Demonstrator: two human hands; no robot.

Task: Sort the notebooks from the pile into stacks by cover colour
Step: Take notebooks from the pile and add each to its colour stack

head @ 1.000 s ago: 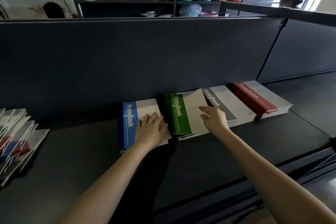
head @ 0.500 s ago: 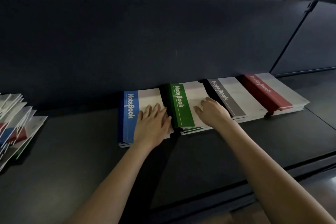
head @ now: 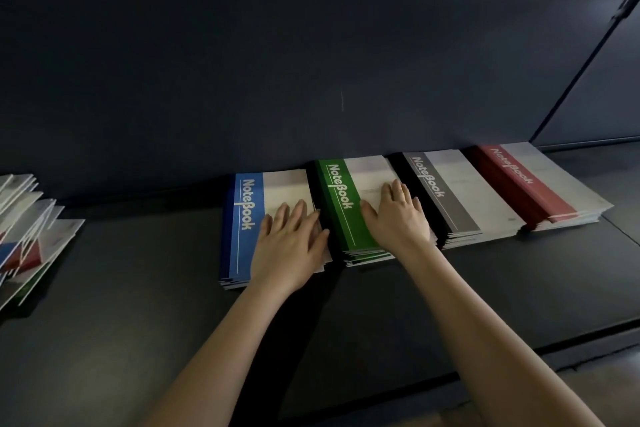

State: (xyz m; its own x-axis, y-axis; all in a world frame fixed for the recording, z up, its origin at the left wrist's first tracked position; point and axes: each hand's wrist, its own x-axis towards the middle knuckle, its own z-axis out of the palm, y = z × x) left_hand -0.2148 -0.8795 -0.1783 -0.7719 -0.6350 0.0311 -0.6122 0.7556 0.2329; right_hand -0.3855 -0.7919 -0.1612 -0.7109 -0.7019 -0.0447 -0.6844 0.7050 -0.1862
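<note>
Right hand (head: 396, 218) has shifted off the right edge of the green stack (head: 337, 208) and now lies flat on its white cover, fingers straight and slightly spread, gripping nothing. Left hand (head: 291, 243) unchanged: palm down, fingers straight, resting on the blue stack (head: 242, 218) just left of the green stack. Grey stack (head: 450, 198) sits just right of the green stack, red stack (head: 526, 184) beyond it. Unsorted pile (head: 27, 229), fanned, mixed colours, lies well left of the green stack on the desk (head: 138, 288). Dark partition (head: 311, 62) stands directly behind the green stack.
</note>
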